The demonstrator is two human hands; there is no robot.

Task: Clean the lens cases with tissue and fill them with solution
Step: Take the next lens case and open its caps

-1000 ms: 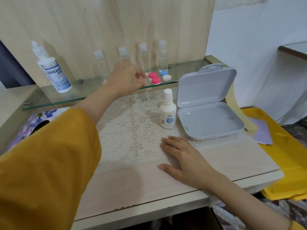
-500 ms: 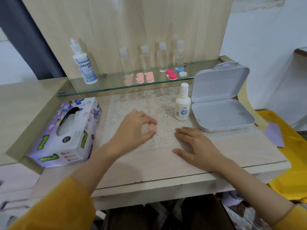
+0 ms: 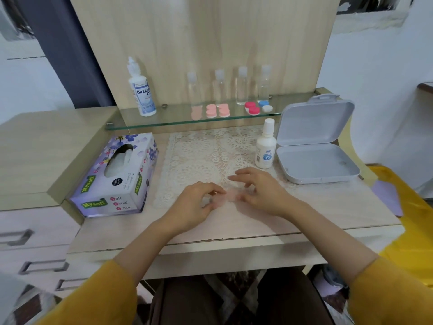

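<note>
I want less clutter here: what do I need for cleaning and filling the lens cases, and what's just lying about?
Needed: held case, shelf cases, tissue box, small solution bottle, large solution bottle.
Lying about: grey box, yellow bin, purple paper.

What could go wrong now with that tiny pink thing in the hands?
1. The pink lens case looks pinched only by the fingertips of the left hand and right hand. It could slip and drop onto the lace mat.
2. The small solution bottle stands upright just beyond the right hand. A careless reach might knock it over.
</note>
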